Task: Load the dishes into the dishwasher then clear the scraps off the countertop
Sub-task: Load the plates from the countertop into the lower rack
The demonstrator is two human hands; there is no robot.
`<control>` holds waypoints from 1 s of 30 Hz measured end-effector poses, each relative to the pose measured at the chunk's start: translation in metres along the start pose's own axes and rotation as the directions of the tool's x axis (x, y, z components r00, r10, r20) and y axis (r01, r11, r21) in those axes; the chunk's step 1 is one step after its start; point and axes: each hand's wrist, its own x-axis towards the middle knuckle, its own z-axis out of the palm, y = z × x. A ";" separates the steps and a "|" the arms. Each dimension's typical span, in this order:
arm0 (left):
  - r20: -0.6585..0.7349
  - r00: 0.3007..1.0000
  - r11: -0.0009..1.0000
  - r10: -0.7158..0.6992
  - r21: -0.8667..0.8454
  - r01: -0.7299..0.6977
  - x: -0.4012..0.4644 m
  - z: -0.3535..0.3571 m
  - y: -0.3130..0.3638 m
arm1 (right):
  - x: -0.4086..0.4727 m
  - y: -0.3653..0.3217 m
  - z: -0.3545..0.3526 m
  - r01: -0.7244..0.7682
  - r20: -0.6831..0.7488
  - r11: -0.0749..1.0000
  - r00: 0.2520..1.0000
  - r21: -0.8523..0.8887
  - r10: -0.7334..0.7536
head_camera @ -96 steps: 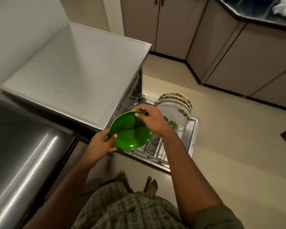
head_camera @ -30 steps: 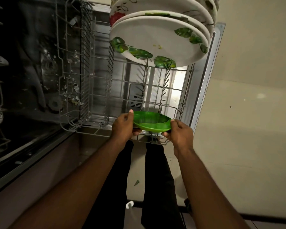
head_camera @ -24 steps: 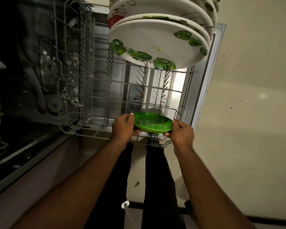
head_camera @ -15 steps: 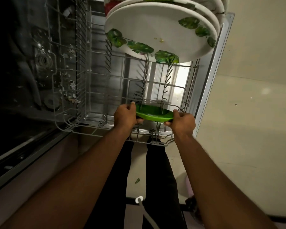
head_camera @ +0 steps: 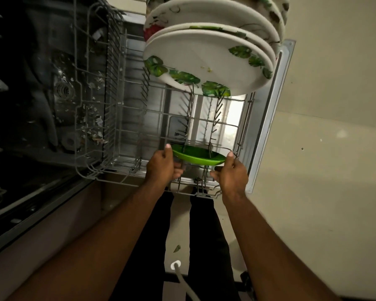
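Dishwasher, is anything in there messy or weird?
Yes. Pale food scraps lie scattered over the dark dishwasher floor, left of the pulled-out rack. The front leaf-patterned plate has small yellowish crumbs on it. A green leaf bit lies on the kitchen floor.

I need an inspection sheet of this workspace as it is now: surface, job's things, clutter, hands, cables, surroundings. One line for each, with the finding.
Surface: pulled-out lower rack of the open dishwasher, above the door.
Job's things: green plate among the near tines; white leaf-print plates standing on edge at the far end.
Clutter: food scraps at the rack's left side; small green scrap on the floor.
Hands: left hand and right hand each grip one edge of the green plate.
Cables: white hose or cable on the floor; which one, I cannot tell.
Surroundings: beige floor.
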 end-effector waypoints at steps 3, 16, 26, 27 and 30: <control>0.007 1.000 0.999 -0.015 -0.034 0.015 -0.018 -0.015 -0.006 | -0.024 -0.004 -0.011 -0.022 0.033 0.999 0.999 0.030 0.021; 0.153 0.987 0.979 0.050 -0.201 -0.019 -0.218 -0.081 0.033 | -0.181 -0.066 -0.071 0.048 0.306 0.999 0.951 0.022 -0.053; 0.068 0.985 0.937 0.161 -0.324 -0.131 -0.330 -0.126 0.021 | -0.279 -0.116 -0.090 0.228 0.482 0.974 0.852 0.004 -0.202; 0.058 0.984 0.932 0.169 -0.335 -0.140 -0.335 -0.129 0.019 | -0.284 -0.118 -0.090 0.243 0.501 0.970 0.840 -0.002 -0.210; 0.002 0.985 0.911 0.175 -0.380 -0.161 -0.347 -0.140 0.009 | -0.296 -0.118 -0.088 0.290 0.565 0.957 0.792 -0.015 -0.231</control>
